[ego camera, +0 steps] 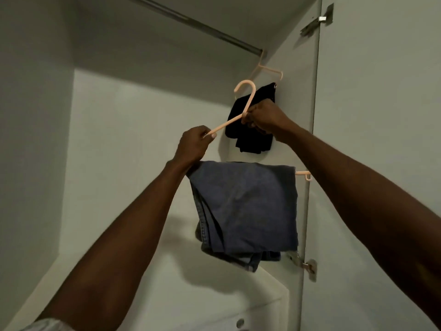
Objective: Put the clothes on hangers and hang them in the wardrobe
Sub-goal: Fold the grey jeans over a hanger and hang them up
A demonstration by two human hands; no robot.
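Jeans point(245, 206), folded blue denim, hang over the bar of a peach plastic hanger point(248, 101) held up inside a pale wardrobe point(143, 115). The left hand point(193, 145) pinches the hanger's left shoulder, fingers curled round it, and hides that end of the bar. The right hand point(265, 115) grips the hanger at the base of its hook, fingers wrapped round the neck. The hook is below the rail point(202, 26) and not touching it. Only the bar's right tip shows past the denim. Behind the hands, a black garment point(250, 137) hangs on a second peach hanger point(269, 69) at the rail's right end, partly covered by the right hand. An open door point(381, 115) with hinges stands right.
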